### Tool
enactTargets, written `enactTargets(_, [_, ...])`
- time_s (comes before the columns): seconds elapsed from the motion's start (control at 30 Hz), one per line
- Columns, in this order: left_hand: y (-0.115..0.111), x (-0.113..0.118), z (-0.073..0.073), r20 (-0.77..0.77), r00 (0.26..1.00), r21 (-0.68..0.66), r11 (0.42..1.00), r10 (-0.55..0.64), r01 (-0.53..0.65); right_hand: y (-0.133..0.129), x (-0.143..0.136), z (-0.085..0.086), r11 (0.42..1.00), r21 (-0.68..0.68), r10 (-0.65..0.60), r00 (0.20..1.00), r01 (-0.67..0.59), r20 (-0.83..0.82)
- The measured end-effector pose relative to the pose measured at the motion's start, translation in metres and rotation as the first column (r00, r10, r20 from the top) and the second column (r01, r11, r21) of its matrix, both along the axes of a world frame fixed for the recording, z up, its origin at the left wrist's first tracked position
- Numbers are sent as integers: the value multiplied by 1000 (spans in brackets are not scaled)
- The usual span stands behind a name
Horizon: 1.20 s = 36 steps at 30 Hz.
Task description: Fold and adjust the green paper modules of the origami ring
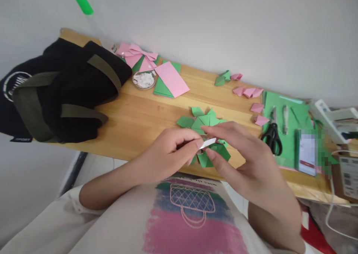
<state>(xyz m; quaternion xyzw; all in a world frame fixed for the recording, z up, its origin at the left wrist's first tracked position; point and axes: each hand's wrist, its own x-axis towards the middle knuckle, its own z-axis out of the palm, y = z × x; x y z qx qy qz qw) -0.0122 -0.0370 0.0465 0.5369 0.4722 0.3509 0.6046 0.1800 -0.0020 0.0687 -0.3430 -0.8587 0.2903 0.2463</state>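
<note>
My left hand (176, 149) pinches a small white strip (209, 143) between thumb and index finger; it looks like a piece of paper or tape. My right hand (243, 157) is just beside it, thumb and index finger apart, one on either side of the strip's free end. Below both hands are green folded-paper pieces (205, 122), spread like leaves. A further green folded piece (220, 155) shows under my right thumb. Fingers partly cover these pieces, so I cannot tell whether either hand also touches them.
A black bag (75, 86) fills the table's left end. Behind are a dish of white scraps (143, 80), a pink sheet (172, 79) and pink-green folded paper (140, 56). Pink folded pieces (247, 91), scissors (272, 134), a green mat (285, 149) and a phone (307, 151) lie right.
</note>
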Motion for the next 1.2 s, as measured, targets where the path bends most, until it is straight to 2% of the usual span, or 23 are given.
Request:
enactTargets(0.33, [3,-1,1,-61,998,17,1000,10,-9,-3,-2,7,969,248,-37,995,13,92])
enactTargets(0.47, [3,-1,3,-69,998,14,1000,-4,5,-2,-3,7,966,257,-61,995,40,74])
enactTargets(0.63, [4,0,6,-61,998,32,999,-4,6,0,0,7,978,204,-41,998,32,41])
enactTargets(0.73, [4,0,7,-10,1000,14,1000,-7,7,4,2,7,962,271,19,999,-28,35])
enactTargets(0.9, [4,0,7,54,999,-34,999,0,1,2,2,6,879,459,90,991,-127,102])
enactTargets(1.07, [3,3,8,202,979,-155,988,21,10,-13,7,7,895,439,42,995,-79,95])
enactTargets(1.13, [3,3,10,289,957,-197,980,19,40,-19,11,9,884,459,51,995,-85,87])
enactTargets(1.2, [2,4,12,363,932,-236,968,4,88,-22,14,13,899,433,56,997,-70,45])
